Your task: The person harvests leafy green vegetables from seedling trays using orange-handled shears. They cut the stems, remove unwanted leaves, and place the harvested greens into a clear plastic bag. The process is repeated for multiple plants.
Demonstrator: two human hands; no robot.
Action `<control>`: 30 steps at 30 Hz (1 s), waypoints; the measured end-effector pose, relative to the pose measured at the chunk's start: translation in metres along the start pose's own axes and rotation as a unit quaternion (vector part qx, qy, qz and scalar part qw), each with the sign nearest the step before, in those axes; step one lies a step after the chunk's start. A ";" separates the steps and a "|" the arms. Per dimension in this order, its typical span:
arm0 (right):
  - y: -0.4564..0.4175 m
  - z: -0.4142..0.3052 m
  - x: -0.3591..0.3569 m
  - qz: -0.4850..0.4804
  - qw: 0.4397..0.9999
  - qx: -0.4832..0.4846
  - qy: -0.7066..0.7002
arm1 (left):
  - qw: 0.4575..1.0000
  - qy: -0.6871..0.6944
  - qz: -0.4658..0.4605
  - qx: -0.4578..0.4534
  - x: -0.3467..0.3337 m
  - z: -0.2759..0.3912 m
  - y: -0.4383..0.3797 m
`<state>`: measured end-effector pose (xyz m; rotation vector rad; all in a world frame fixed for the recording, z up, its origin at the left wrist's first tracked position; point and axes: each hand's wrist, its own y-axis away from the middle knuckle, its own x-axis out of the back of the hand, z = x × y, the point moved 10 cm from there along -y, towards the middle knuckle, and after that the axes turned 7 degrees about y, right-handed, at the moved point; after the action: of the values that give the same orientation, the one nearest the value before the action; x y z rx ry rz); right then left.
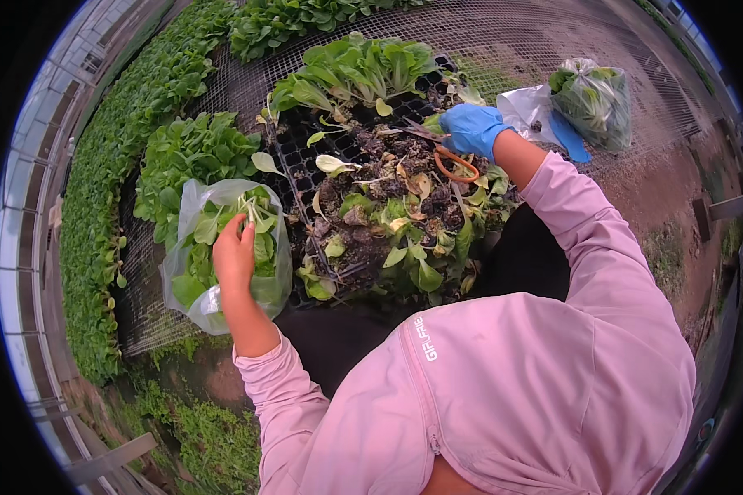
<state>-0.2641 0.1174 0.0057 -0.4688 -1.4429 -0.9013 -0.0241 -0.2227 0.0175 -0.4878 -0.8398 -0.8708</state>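
Observation:
My bare left hand (234, 253) is at the mouth of a clear plastic bag (180, 272) of leafy green seedlings, its fingertips on the pale stems of some seedlings (251, 210). My right hand (473, 131), in a blue glove, holds scissors with orange handles (457, 167); their blades point left over a black plug tray (297, 179). A green leaf shows beside the gloved fingers. Soil plugs, yellowed leaves and trimmings cover much of the tray. Upright leafy seedlings (365, 68) stand along its far side.
A second clear bag of greens (594, 105) lies at the right on the mesh bench (507, 37), beside a blue glove (569, 136) and a whitish plastic sheet (526, 108). More seedlings (192, 154) stand left of the tray, with a long dense row (93, 247) beyond.

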 end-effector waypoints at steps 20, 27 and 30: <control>0.029 0.089 0.008 0.106 0.351 0.116 -0.923 | 0.909 -0.104 -0.168 -0.368 -0.169 0.258 -0.064; 0.015 0.117 -0.040 0.143 0.138 -0.015 -0.980 | 0.733 -0.328 -0.268 -0.532 -0.346 0.328 -0.106; 0.010 0.119 -0.052 0.134 0.098 -0.028 -0.986 | 0.701 -0.394 -0.182 -0.566 -0.387 0.337 -0.138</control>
<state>-0.3271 0.2257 -0.0276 -2.5134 -3.1944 1.1354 -0.4267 0.1077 -0.0887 -1.9493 -1.1152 -1.5657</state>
